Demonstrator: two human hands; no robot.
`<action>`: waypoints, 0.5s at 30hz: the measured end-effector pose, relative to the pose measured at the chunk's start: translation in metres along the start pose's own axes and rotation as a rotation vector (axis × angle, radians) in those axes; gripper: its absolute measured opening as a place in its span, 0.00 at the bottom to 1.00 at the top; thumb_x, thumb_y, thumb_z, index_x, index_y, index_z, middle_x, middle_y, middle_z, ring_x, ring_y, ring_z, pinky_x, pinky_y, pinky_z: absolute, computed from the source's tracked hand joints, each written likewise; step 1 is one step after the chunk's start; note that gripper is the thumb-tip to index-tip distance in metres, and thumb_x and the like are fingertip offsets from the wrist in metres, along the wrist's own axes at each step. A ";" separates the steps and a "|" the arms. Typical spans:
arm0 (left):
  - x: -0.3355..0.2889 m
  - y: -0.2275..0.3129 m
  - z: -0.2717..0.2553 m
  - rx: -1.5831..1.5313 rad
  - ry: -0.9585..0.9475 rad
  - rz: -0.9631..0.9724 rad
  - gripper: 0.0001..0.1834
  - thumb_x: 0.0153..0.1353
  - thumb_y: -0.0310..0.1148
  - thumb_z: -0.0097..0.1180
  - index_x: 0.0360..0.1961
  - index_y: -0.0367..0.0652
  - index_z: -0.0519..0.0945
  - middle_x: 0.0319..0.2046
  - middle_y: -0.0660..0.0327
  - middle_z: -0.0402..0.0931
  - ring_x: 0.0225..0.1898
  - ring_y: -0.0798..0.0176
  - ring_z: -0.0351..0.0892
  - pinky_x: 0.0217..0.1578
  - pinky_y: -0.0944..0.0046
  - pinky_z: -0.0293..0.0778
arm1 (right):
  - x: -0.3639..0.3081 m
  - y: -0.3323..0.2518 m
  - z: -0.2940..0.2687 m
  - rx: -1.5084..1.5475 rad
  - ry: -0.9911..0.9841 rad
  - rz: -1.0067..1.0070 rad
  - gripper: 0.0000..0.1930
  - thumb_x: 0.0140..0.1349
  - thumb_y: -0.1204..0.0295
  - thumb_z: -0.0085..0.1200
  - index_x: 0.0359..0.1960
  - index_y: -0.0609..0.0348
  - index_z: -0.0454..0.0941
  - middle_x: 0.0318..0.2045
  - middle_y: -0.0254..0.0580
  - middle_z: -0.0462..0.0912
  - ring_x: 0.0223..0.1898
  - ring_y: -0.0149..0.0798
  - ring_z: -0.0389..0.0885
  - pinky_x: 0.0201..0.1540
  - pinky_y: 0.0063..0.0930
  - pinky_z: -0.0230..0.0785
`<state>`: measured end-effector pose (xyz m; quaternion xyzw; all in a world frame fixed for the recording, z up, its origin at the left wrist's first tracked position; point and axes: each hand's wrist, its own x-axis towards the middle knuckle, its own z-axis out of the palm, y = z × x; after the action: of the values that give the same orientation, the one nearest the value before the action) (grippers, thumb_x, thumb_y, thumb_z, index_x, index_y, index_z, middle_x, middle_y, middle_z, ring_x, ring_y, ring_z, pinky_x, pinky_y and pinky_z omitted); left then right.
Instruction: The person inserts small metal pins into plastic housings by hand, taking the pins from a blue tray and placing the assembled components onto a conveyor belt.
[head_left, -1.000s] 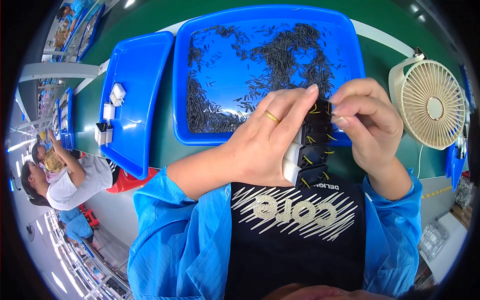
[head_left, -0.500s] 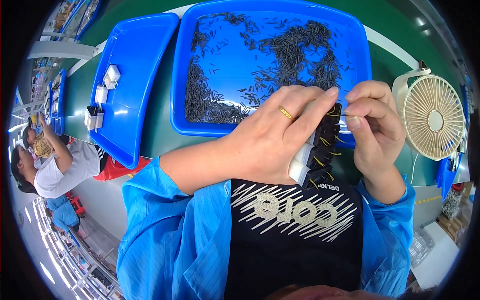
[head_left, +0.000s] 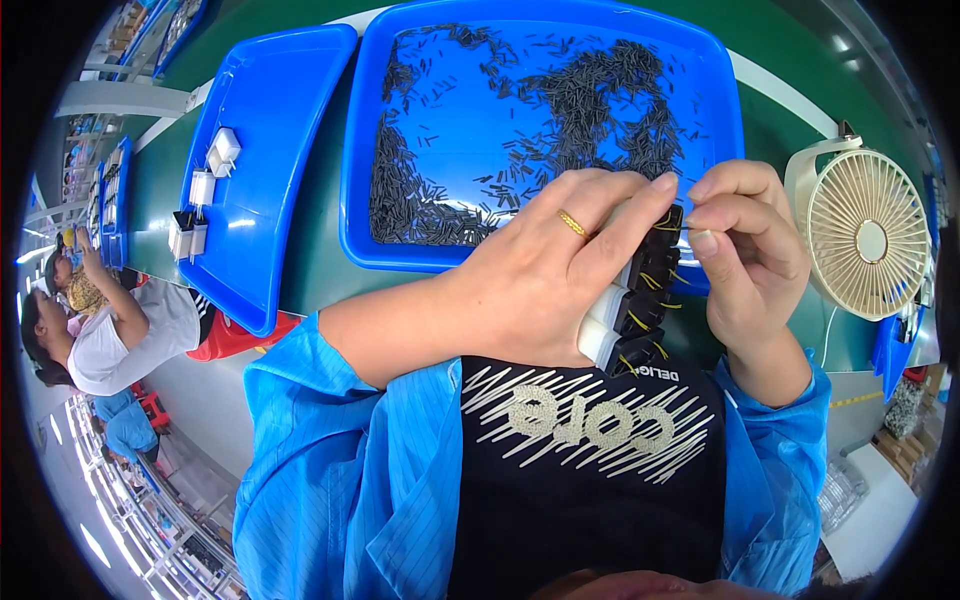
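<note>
Left hand (head_left: 540, 275) wrapped round a stacked block of black-and-white parts (head_left: 628, 310), grip closed firmly on it, fingers laid across the front face, thumb hidden behind. Gold ring (head_left: 572, 224) on one finger. Thin yellow wires (head_left: 640, 322) sticking out along the block's right side.

Right hand (head_left: 745, 255) just beside the block's upper end, grip pinched almost shut, thumb and forefinger tips pressed together at a yellow wire near the top of the block. Whether a small black sleeve sits between those fingertips: cannot tell, too small.

Block held in the air above the near edge of the large blue tray (head_left: 365, 130), in front of the chest, tilted with its top leaning away and to the right.

Large tray full of loose small black sleeves (head_left: 590, 100), thickest at the left wall and upper right, thinner in the middle. Near rim of the tray directly under both hands. Second blue tray (head_left: 270, 150) to the left, a narrow strip of green worktop (head_left: 315, 250) between the two; several small white and black parts (head_left: 205, 190) lying in it.

Cream desk fan (head_left: 870, 235) standing to the right, close to the right hand's wrist, a little open worktop between. Another person (head_left: 110, 320) at far left, well apart.
</note>
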<state>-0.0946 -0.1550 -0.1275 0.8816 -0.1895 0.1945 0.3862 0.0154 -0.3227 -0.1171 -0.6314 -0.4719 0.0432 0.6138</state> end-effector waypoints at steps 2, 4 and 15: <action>0.000 0.000 0.000 0.007 0.002 0.002 0.54 0.31 0.33 0.68 0.63 0.29 0.57 0.51 0.45 0.63 0.50 0.41 0.67 0.52 0.51 0.67 | 0.001 0.001 0.001 -0.004 -0.011 -0.008 0.07 0.52 0.83 0.60 0.34 0.67 0.79 0.38 0.47 0.77 0.33 0.31 0.74 0.32 0.19 0.65; 0.000 0.000 0.000 0.008 -0.003 0.000 0.54 0.31 0.33 0.68 0.63 0.29 0.57 0.51 0.45 0.63 0.50 0.41 0.67 0.52 0.51 0.67 | 0.001 0.002 0.001 -0.017 -0.019 -0.024 0.07 0.52 0.83 0.60 0.34 0.67 0.79 0.38 0.47 0.77 0.33 0.31 0.74 0.32 0.19 0.65; -0.001 -0.003 -0.001 0.020 0.009 0.006 0.54 0.30 0.32 0.68 0.63 0.29 0.57 0.51 0.45 0.63 0.50 0.41 0.67 0.52 0.51 0.67 | 0.001 0.002 0.004 -0.027 -0.003 -0.013 0.07 0.52 0.82 0.60 0.33 0.67 0.79 0.37 0.47 0.77 0.33 0.32 0.74 0.32 0.20 0.65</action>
<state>-0.0947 -0.1518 -0.1290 0.8841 -0.1883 0.2013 0.3774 0.0147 -0.3186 -0.1187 -0.6363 -0.4776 0.0339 0.6049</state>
